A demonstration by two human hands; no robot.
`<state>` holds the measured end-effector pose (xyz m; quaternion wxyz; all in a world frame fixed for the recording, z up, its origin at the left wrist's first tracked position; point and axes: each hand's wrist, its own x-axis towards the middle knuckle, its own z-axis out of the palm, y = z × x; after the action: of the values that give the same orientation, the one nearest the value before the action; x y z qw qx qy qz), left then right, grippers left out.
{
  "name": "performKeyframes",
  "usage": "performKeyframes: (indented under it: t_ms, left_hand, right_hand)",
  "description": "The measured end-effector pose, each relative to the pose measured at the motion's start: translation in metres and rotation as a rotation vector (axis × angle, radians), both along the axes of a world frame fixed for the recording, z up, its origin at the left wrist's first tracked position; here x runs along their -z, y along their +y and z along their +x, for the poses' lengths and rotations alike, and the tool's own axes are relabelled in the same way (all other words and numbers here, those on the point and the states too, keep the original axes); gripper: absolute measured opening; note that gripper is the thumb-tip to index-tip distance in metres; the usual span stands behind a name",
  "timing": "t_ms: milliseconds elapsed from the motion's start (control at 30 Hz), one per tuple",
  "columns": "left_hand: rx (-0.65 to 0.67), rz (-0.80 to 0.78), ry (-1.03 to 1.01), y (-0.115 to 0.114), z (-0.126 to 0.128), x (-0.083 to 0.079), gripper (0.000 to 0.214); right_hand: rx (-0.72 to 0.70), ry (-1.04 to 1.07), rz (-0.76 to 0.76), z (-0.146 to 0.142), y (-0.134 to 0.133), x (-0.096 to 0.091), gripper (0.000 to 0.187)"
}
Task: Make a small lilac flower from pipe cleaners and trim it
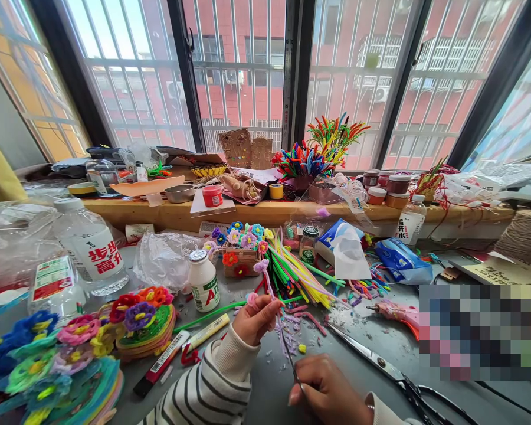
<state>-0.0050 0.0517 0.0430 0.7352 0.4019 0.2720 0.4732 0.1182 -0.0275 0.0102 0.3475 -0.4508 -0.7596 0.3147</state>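
Observation:
My left hand (257, 320), in a striped sleeve, pinches a lilac pipe cleaner (269, 282) that stands upright with a curled top. A pink fluffy loop (252, 300) shows at the same fingers; I cannot tell whether it joins the stem. My right hand (330, 386) is closed round slim scissors (287, 342), their blades pointing up along the lower stem just under my left fingers. Lilac fuzz trimmings (292, 336) lie scattered on the table behind the blades. Large scissors (380, 360) rest on the table to the right of my right hand.
Pipe-cleaner flowers (79, 354) fill the front left. A white bottle (203, 282), a marker (161, 361) and loose green and yellow pipe cleaners (301, 271) lie around my hands. A pink glue gun (393, 311) is at right. Cluttered wooden sill (168, 215) behind; one patch at right is blurred.

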Motion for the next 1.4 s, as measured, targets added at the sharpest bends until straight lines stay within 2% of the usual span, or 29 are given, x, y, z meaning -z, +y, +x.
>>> performKeyframes:
  t_ms: [233, 433, 600, 967, 1200, 1400]
  left_hand:
    - [0.015, -0.005, -0.005, 0.003, -0.001, 0.001, 0.02]
    - [0.004, -0.018, -0.037, -0.002, 0.0, -0.006, 0.018]
    - [0.01, -0.022, -0.034, -0.003, -0.001, -0.007, 0.02]
    - [0.029, 0.003, 0.016, -0.002, -0.002, -0.003, 0.016]
    - [0.006, -0.023, -0.024, -0.001, -0.001, -0.003, 0.019]
    - [0.009, -0.049, -0.048, 0.001, -0.002, -0.003, 0.024]
  right_hand:
    - [0.023, 0.025, -0.006, 0.0, -0.001, 0.0, 0.063]
    - [-0.136, 0.078, -0.037, 0.0, -0.006, -0.011, 0.067]
    - [-0.21, 0.034, -0.031, 0.003, -0.005, -0.008, 0.068]
    - [-0.158, -0.035, -0.027, 0.001, -0.004, -0.008, 0.063]
    - [-0.117, 0.03, -0.012, -0.002, -0.002, -0.007, 0.062]
    - [-0.034, -0.006, 0.019, -0.001, -0.002, -0.004, 0.065]
